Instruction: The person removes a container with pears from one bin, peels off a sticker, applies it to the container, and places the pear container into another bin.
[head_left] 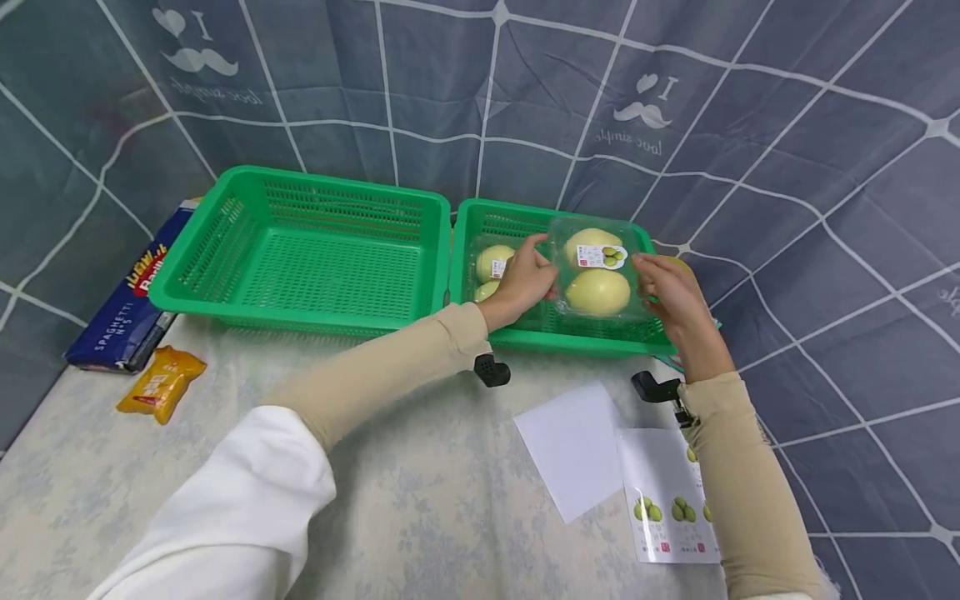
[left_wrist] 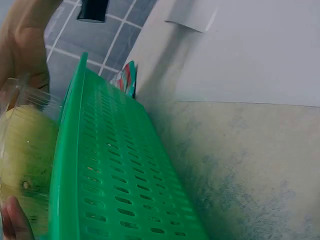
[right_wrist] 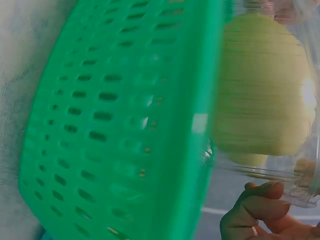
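In the head view a clear plastic box (head_left: 597,292) with two pale yellow melons and a white printed label (head_left: 602,257) is held over the right green basket (head_left: 585,342). My left hand (head_left: 523,282) grips its left edge, and my right hand (head_left: 671,304) pinches the right edge. Beside my left hand, a second clear box of melons (head_left: 492,265) lies in the same basket, partly covered by that hand. The right wrist view shows a melon (right_wrist: 265,90) through the plastic, with curled fingers (right_wrist: 267,200) at the box's edge.
A larger green basket (head_left: 300,313) stands to the left. Farther left are a blue spaghetti box (head_left: 123,312) and an orange packet (head_left: 162,385). White paper (head_left: 572,454) and a sheet of melon labels (head_left: 663,500) lie in front of the right basket. A grey curtain (head_left: 435,92) hangs behind.
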